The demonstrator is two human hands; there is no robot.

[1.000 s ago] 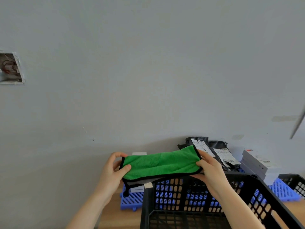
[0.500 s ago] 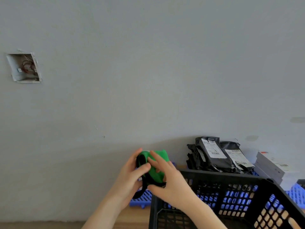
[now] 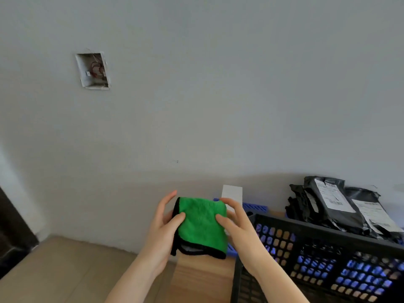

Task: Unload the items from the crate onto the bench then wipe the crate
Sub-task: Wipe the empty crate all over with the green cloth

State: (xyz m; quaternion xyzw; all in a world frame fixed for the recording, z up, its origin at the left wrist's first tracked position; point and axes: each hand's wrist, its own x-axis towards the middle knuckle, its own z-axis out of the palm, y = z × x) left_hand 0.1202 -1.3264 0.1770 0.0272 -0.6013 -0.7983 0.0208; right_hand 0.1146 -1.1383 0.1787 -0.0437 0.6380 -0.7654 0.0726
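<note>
The left hand (image 3: pixel 162 232) and right hand (image 3: pixel 237 226) are gripping, thumbs in front and fingers behind, a folded green microfibre cloth with black trim (image 3: pixel 201 226) above the wooden bench's (image 3: pixel 203 278) left edge, beside the black lattice plastic crate (image 3: pixel 323 254).

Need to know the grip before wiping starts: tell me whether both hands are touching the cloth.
Touching. The head view shows the left hand and right hand each pressing a thumb onto the folded green cloth, fingers behind it.
</note>
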